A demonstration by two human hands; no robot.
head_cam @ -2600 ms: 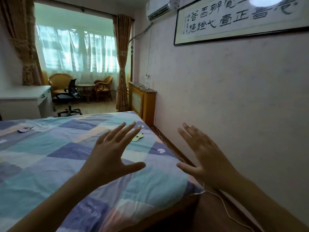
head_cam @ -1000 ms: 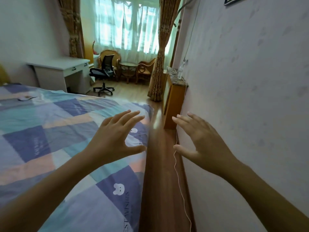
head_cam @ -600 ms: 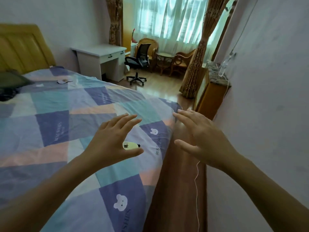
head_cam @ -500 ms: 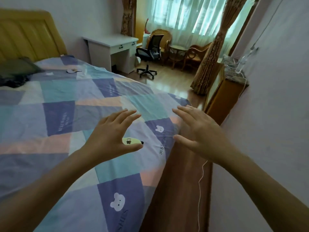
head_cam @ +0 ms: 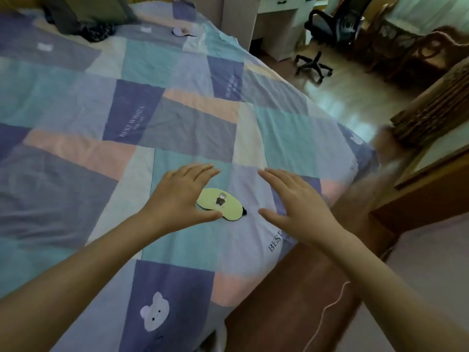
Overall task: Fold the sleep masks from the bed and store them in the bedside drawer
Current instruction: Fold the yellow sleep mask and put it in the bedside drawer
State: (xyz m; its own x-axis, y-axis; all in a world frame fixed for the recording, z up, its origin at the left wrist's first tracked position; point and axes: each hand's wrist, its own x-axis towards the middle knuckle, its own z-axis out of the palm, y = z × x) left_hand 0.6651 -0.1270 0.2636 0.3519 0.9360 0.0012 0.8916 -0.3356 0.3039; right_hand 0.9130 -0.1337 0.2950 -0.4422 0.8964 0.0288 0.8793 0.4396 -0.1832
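Reaching for the first pick-up now: my left hand (head_cam: 181, 196) and right hand (head_cam: 294, 201) hover just above the quilt (head_cam: 76, 102) at the centre of the frame, both spread wide with fingers straight, gripping nothing. The yellow sleep mask (head_cam: 223, 203) lies flat between them, its left end hidden under my left thumb, though I cannot tell if the thumb actually touches it. A second mask (head_cam: 183, 31), pale and small, sits well apart at the top of the frame near dark bedding (head_cam: 83, 24). I judge folding hasn't begun; next I need both hands to come down on the yellow mask's ends and bring one half over the other. No bedside drawer I can pick out for certain; the white desk (head_cam: 274, 24) at upper right has drawers, but it stands off from the bed. Compared with half a second ago, the view has dipped towards the quilt and the yellow mask shows much more fully beside my left hand.
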